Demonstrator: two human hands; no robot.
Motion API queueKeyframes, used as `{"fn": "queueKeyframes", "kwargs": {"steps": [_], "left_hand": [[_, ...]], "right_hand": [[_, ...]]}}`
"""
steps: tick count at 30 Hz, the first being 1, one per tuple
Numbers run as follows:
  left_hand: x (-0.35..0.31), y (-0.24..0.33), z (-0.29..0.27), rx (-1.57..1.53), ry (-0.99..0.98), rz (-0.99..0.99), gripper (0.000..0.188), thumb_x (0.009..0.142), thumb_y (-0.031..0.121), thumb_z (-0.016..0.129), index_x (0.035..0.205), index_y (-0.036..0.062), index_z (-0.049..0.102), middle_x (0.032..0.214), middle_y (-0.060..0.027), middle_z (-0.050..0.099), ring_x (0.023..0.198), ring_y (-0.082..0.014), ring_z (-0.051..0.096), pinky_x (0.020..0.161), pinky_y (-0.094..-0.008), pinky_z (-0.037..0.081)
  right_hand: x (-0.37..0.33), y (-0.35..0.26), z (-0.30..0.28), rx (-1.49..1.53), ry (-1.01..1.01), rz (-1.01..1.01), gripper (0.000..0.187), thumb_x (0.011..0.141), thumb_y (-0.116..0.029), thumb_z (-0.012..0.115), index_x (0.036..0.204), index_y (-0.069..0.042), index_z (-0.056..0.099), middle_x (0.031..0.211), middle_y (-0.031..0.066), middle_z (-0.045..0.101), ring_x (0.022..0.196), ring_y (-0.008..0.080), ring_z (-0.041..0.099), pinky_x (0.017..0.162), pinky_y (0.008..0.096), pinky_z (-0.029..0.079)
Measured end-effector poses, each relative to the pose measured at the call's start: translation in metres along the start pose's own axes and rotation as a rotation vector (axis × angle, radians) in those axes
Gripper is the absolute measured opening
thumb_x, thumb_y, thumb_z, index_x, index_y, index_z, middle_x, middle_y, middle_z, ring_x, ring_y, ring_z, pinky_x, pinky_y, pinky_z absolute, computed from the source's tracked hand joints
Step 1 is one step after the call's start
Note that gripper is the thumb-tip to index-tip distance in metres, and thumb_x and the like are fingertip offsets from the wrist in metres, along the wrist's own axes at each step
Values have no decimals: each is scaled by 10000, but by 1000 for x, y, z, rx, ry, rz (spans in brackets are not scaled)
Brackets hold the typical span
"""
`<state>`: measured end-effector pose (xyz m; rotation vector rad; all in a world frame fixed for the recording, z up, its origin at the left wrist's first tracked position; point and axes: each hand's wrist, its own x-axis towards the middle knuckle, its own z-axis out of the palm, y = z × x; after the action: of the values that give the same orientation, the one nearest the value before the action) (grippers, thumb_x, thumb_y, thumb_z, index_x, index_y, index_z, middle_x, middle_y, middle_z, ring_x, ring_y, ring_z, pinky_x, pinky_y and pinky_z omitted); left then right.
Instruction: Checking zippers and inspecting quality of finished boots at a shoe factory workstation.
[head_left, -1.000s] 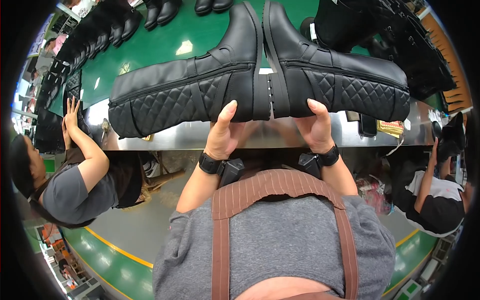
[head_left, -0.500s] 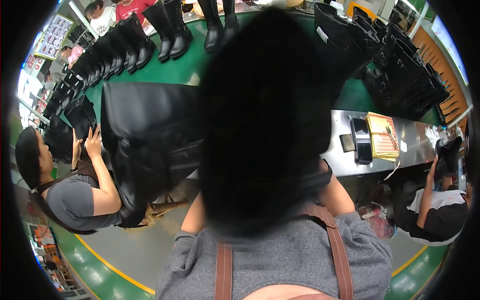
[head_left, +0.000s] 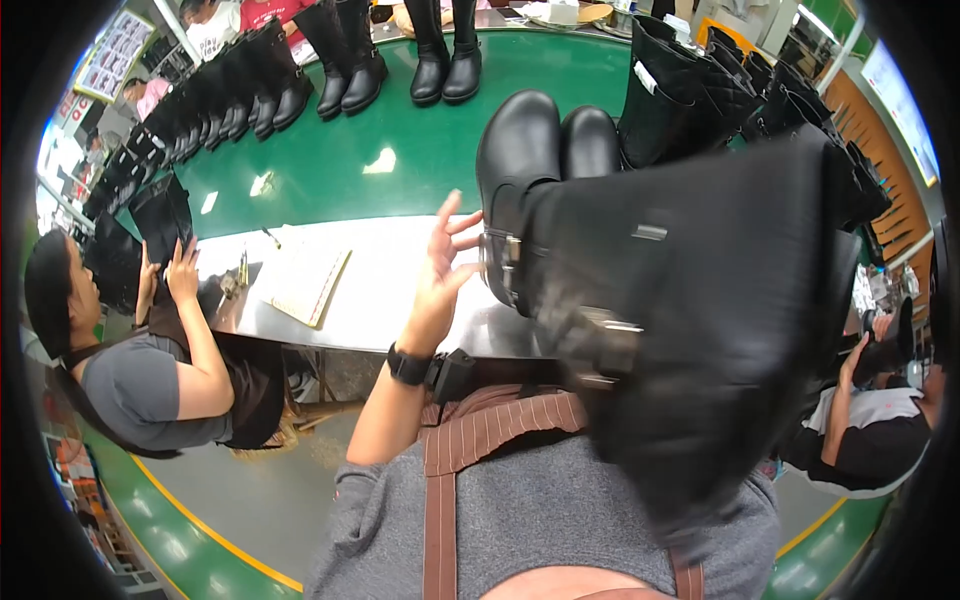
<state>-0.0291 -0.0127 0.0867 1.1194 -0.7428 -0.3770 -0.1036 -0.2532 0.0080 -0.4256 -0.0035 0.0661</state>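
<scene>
A pair of black boots fills the middle and right, toes pointing away. The nearer black boot has metal buckles, and its wide shaft is smeared by motion close to me. The toe of the second boot shows just behind the first one's toe. My left hand is open, fingers spread, beside the buckled ankle. Its fingertips are at the boot's edge; I cannot tell whether they touch. A black band circles that wrist. My right hand and forearm are hidden behind the boot shaft.
A metal-topped bench bears an open notebook. Beyond it, a green surface carries rows of black boots and more boots at the right. Seated people work at the left and right.
The large blurred boot shape has left the centre; the boots now lie further right, toes and buckles showing. My left hand has come into view. The phone and yellow papers at right are now covered.
</scene>
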Motion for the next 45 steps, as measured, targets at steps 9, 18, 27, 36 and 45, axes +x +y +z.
{"fn": "queueKeyframes", "kwargs": {"steps": [9,18,27,36,45], "left_hand": [[-7,-49,-9,-686,-56,-501,595,986,507,344,1315,25,459,1165,-123,613,1018,-204,617,884,-351,520],[-17,-31,-30,-1025,91,-416,527,1019,336,338,1401,-27,341,1387,-209,445,1285,-291,448,1092,-480,356],[-28,-23,-38,-887,385,-231,561,927,469,512,1369,139,412,1355,-86,505,1229,-246,510,1014,-422,452],[-32,-19,-35,-801,431,-271,596,927,471,510,1382,111,373,1377,-88,481,1236,-250,504,1002,-413,464],[-41,-26,-37,-698,412,-317,596,932,487,506,1388,118,400,1390,-66,483,1253,-229,484,1035,-402,406]], "right_hand": [[-26,0,49,5,-49,-5,658,976,-533,351,1364,-7,424,1321,203,502,1225,304,494,1052,462,380],[-20,15,57,-38,82,0,604,983,-463,384,1414,-42,352,1429,211,395,1322,356,394,1081,548,335],[-14,35,66,16,176,-109,527,975,-461,438,1333,-75,448,1322,104,534,1227,239,511,1037,408,418],[-11,37,73,28,242,-128,510,967,-456,465,1290,-62,487,1269,108,570,1165,241,556,993,386,467],[-12,39,65,-113,168,-149,565,970,-461,452,1367,-61,415,1372,85,499,1240,224,489,1074,392,362]]}}
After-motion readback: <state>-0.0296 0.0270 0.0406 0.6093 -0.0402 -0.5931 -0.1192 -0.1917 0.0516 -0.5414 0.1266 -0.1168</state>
